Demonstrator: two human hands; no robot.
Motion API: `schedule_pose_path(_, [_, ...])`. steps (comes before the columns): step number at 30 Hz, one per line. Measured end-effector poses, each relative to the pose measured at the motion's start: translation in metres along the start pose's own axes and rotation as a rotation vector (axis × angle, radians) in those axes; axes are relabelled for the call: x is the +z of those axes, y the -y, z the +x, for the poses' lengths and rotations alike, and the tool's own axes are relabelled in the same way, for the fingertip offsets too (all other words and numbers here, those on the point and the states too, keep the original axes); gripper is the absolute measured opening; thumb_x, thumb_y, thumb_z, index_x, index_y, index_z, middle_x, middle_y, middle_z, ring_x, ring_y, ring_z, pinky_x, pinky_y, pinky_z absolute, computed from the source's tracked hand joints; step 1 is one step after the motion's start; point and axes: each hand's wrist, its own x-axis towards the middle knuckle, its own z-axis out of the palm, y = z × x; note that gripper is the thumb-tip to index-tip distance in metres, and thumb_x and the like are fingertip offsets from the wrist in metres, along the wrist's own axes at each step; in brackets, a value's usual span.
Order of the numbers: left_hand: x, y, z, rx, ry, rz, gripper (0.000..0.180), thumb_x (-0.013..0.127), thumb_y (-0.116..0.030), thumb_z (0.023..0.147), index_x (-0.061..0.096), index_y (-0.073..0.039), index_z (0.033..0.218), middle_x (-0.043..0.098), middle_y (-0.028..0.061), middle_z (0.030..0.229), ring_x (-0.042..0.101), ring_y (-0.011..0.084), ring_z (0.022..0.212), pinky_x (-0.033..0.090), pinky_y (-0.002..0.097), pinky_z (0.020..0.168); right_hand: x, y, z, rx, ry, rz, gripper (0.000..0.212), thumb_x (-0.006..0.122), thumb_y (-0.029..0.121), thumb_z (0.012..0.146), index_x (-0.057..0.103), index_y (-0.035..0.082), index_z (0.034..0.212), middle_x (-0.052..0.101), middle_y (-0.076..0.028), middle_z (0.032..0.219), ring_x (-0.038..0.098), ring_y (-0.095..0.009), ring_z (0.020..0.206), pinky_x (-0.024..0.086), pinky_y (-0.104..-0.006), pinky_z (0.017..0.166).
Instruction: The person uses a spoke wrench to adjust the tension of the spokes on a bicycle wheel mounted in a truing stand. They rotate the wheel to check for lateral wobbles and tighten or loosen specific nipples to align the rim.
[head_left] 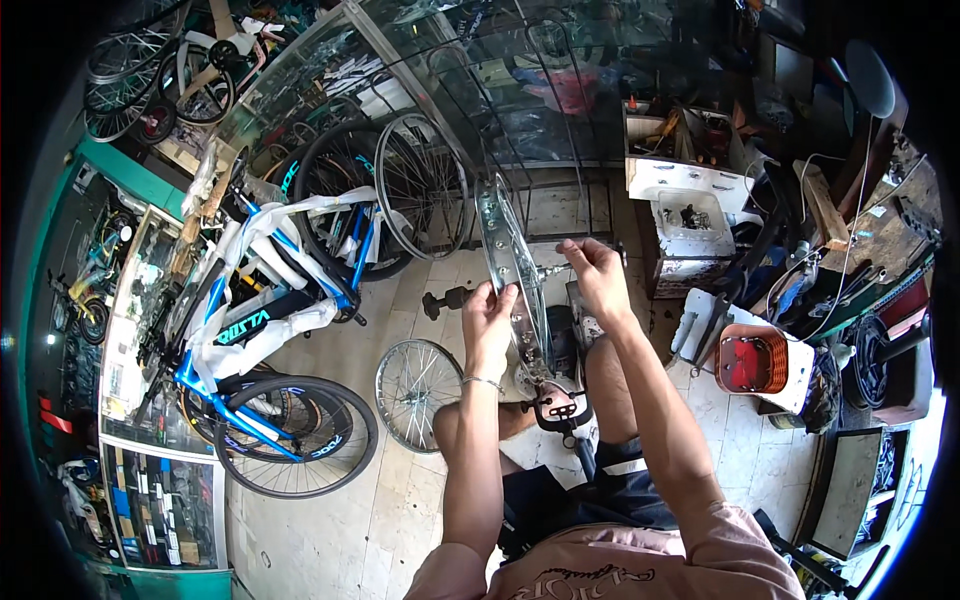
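A bare silver bicycle wheel (pixel 497 246) without a tyre stands upright and nearly edge-on in front of me, between my knees. My left hand (pixel 487 325) is closed on the near left side of its rim, the thumb lying on the metal. To the right of the wheel, level with its hub axle (pixel 553 268), is my right hand (pixel 597 282). Its thumb and forefinger are pinched together; whatever they hold is too small to make out. Below the rim sits a dark stand with a black clamp-like part (pixel 562 408), partly hidden by the wheel and my legs.
A blue bicycle (pixel 215 290) in white wrapping stands at left. A spoked wheel (pixel 420 395) rests on the tiled floor, and another (pixel 422 187) leans at the glass cabinet. Right are a red-lined basket (pixel 752 360), a drawer unit (pixel 690 178) and a cluttered workbench (pixel 870 260).
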Motion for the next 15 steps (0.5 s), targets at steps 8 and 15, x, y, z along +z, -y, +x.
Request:
schedule_pose_path(8, [-0.035,0.018,0.001,0.05,0.153,-0.03,0.024,0.06,-0.025,0.1,0.065,-0.003,0.107,0.065,-0.0021,0.09,0.056,0.0048,0.077,0.046,0.0217,0.073,-0.006,0.02,-0.006,0.068,-0.211,0.27,0.027,0.061,0.035,0.097,0.069,0.009,0.099,0.047,0.009,0.064,0.034,-0.002,0.051,0.028,-0.0209,0.046])
schedule_pose_path(15, [-0.089,0.021,-0.005,0.071,-0.088,-0.115,0.065,0.034,-0.056,0.102,0.048,-0.002,0.135,0.06,0.0142,0.127,0.057,0.019,0.109,0.048,0.0326,0.087,-0.043,-0.017,0.041,-0.094,-0.865,0.186,0.035,0.057,0.035,0.099,0.054,0.0,0.099,0.057,-0.009,0.09,0.051,-0.019,0.085,0.043,-0.0352,0.08])
